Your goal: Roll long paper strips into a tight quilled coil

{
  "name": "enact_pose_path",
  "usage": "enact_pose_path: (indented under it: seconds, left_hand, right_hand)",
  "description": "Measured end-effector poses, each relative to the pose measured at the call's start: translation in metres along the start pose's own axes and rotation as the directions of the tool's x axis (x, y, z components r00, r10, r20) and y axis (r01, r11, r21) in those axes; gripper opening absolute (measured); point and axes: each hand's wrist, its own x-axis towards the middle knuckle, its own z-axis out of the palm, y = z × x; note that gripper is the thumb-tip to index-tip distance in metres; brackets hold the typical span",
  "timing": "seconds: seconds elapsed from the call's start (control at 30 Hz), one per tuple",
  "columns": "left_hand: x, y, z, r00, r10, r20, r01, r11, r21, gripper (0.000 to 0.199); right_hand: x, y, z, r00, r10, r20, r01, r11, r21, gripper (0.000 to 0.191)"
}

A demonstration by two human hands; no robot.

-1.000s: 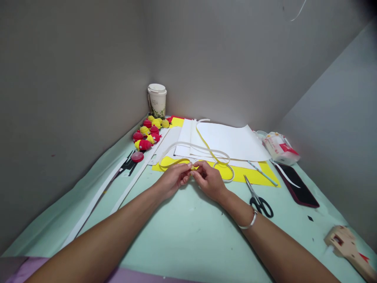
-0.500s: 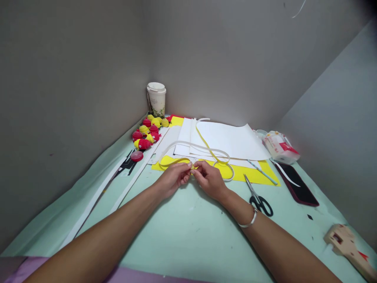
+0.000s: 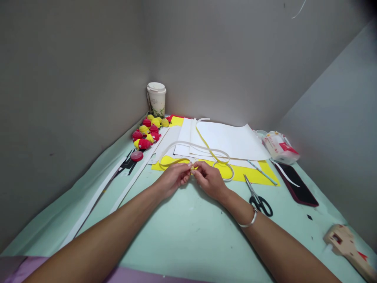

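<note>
Fingertips of my left hand [image 3: 176,177] and my right hand [image 3: 209,179] meet at the middle of the table, both closed on a narrow yellow paper strip [image 3: 176,160]. A small yellow bit, seemingly a coiled end, shows between them; fingers hide most of it. From my left hand the strip loops back in a long curve, pale on one side and yellow on the other. It crosses over white sheets [image 3: 226,137] and a yellow sheet [image 3: 250,176]. Just beyond my right hand lies a pale ring [image 3: 231,173].
Scissors [image 3: 257,196], a patterned stick [image 3: 262,173], a phone [image 3: 299,184], a tissue pack [image 3: 281,146] and a glue gun [image 3: 344,243] lie to the right. At left are red and yellow paper pieces [image 3: 144,144], a red round lid [image 3: 137,156], white strips [image 3: 97,198] and a lidded cup [image 3: 157,98].
</note>
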Motion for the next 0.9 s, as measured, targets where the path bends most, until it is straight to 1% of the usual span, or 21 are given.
enact_pose_path:
  seconds: [0.3,0.43,0.57,0.67,0.9]
  left_hand:
    - [0.0006,0.0005,0.0002,1.0,0.007,0.001,-0.007,1.0,0.005,0.018]
    - [0.0006,0.0,0.0002,1.0,0.015,-0.005,-0.015,1.0,0.001,0.019]
    - [0.001,-0.0009,0.0002,0.999,0.039,0.002,-0.039,0.999,0.009,0.019]
    - [0.0012,-0.0009,0.0003,0.999,0.042,0.01,-0.043,0.999,0.018,0.021]
    - [0.0014,-0.0014,-0.0006,1.0,0.026,0.0,-0.026,1.0,0.001,0.019]
  right_hand:
    - [-0.0009,0.0023,0.0008,1.0,-0.01,-0.006,0.01,1.0,0.002,0.016]
    - [-0.0004,0.0014,0.0024,0.999,0.034,-0.022,-0.033,0.999,0.006,0.017]
    - [0.0002,0.0015,0.0041,0.995,0.074,-0.069,-0.075,0.997,-0.011,0.021]
    - [0.0003,0.0016,0.0044,0.994,0.063,-0.088,-0.067,0.997,-0.038,0.017]
    - [-0.0002,0.0011,0.0032,0.997,0.026,-0.069,-0.028,0.999,-0.032,0.014]
